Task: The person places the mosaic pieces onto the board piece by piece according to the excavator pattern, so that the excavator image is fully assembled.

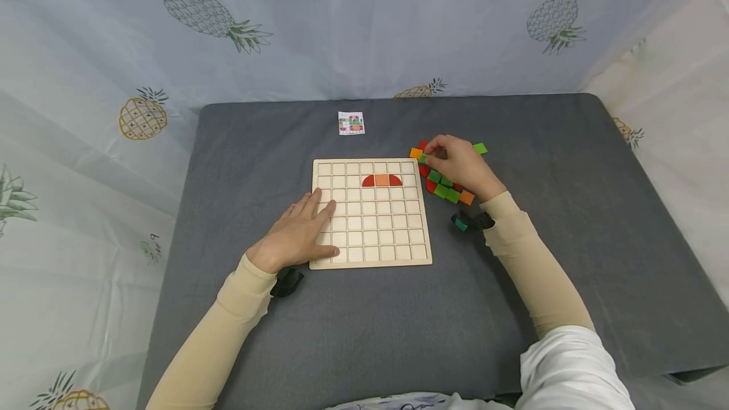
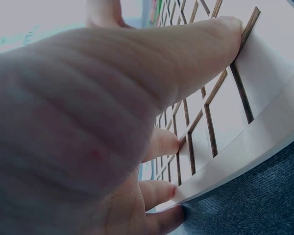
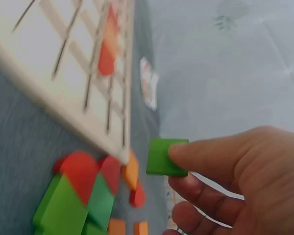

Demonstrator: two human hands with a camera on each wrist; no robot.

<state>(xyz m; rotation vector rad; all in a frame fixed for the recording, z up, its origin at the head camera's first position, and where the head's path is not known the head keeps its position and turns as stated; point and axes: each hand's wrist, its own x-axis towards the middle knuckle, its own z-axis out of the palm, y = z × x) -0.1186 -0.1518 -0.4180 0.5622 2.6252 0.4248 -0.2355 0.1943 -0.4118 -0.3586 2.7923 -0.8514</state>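
Note:
A wooden grid board (image 1: 369,214) lies on the grey table. In its second row sit two red quarter-round tiles (image 1: 368,181) with an orange square tile (image 1: 381,180) between them. My left hand (image 1: 296,229) rests on the board's left edge, fingers spread; in the left wrist view its thumb (image 2: 201,46) lies across the grid cells. My right hand (image 1: 461,162) is above the loose tiles beside the board's upper right corner. Between thumb and fingers it pinches a green square tile (image 3: 162,156), held up from the pile in the right wrist view.
Several loose red, orange and green tiles (image 1: 447,192) lie in a heap right of the board, some close to its edge. Behind the board lies a small printed pattern card (image 1: 351,123). A pineapple-print cloth (image 1: 364,37) hangs behind the table.

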